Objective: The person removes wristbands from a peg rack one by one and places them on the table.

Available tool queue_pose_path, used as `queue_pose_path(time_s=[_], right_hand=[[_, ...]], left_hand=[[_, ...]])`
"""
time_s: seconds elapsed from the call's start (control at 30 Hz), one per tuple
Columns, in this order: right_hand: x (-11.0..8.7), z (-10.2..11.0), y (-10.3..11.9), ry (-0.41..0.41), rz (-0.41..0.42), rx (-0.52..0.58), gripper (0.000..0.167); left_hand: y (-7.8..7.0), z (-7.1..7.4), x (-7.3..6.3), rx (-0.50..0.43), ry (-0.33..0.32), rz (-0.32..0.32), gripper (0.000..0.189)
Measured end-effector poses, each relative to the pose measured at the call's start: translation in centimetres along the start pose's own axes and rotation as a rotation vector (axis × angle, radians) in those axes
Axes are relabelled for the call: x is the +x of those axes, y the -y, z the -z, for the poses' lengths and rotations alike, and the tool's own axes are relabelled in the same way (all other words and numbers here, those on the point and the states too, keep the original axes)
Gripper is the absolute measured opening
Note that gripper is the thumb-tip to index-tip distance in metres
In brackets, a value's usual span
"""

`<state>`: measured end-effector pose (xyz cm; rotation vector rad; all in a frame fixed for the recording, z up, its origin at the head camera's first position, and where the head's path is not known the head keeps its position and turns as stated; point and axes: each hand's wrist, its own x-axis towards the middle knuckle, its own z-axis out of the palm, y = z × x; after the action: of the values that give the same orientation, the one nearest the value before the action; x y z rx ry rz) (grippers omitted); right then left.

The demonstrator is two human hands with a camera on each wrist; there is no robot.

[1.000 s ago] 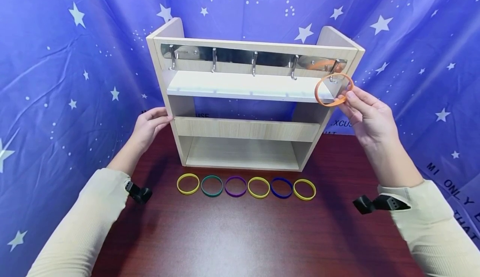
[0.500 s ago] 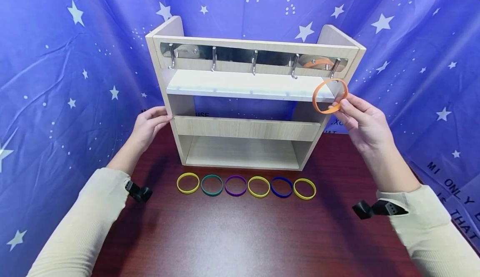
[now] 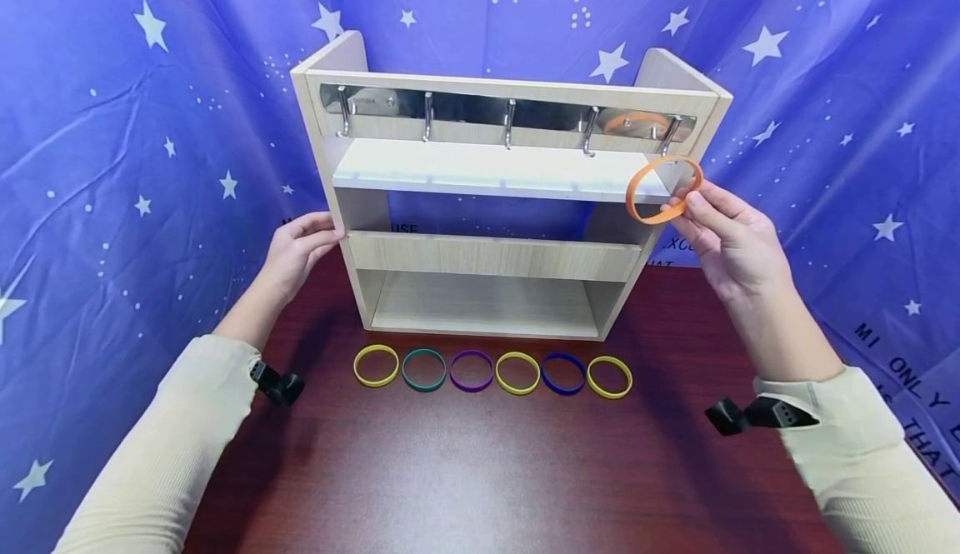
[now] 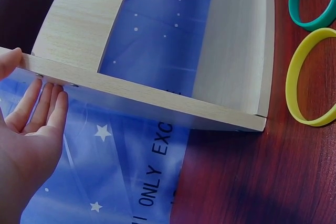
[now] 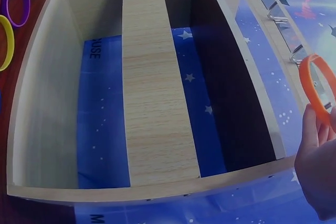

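My right hand [image 3: 738, 242] pinches an orange wristband [image 3: 640, 208] between thumb and fingers at its right side. The band stands tilted in front of the shelf's right end, its top overlapping the lower end of the rightmost hook [image 3: 670, 135]. In the right wrist view, the orange wristband [image 5: 310, 85] is close to the hook rail. My left hand [image 3: 294, 258] touches the left side panel of the wooden shelf [image 3: 495, 254]. The left wrist view has its fingers [image 4: 39, 111] fairly straight against the outer face, with the thumb over the front edge.
Several metal hooks line a shiny strip [image 3: 468, 112] on the shelf's upper front. Before the shelf, a row of wristbands lies on the dark red table [image 3: 480, 471]: yellow [image 3: 358, 377], green [image 3: 406, 378], purple [image 3: 453, 378], yellow [image 3: 498, 379], blue [image 3: 545, 380], yellow [image 3: 591, 383]. A starry blue curtain [image 3: 487, 4] surrounds them.
Over the last second my right hand has lowered the orange wristband slightly, then shifted it a little to the right. My left hand keeps its place on the side panel.
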<state>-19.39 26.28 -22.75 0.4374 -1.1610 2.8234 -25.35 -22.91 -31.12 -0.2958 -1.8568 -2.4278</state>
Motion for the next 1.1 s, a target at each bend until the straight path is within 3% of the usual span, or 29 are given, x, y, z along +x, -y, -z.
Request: queue_pose_path(time_s=[0.2,0.4,0.53,0.73,0.83,1.1], right_hand=[[-0.2,0.3,-0.4,0.018,-0.023,-0.018,0.022],[-0.8,1.1,-1.4,0.016,-0.099,-0.068,0.021],[-0.9,1.9,-1.8,0.010,-0.219,-0.090,0.022],[-0.8,3.5,-2.1,0.088,-0.472,-0.097,0.024],[-1.0,4.2,-2.7,0.092,-0.529,-0.116,0.023],[-2.5,5.4,-5.6,-0.028,-0.626,-0.321,0.016]], left_hand=[[-0.1,0.0,0.0,-0.004,0.006,-0.004,0.026],[0.1,0.1,0.1,0.003,0.002,0.004,0.026],[0.1,0.0,0.2,0.004,0.002,-0.005,0.027],[0.1,0.0,0.1,-0.004,0.005,-0.005,0.027],[0.1,0.0,0.1,-0.001,0.004,-0.002,0.027],[0.1,0.0,-0.1,-0.013,0.004,-0.005,0.027]])
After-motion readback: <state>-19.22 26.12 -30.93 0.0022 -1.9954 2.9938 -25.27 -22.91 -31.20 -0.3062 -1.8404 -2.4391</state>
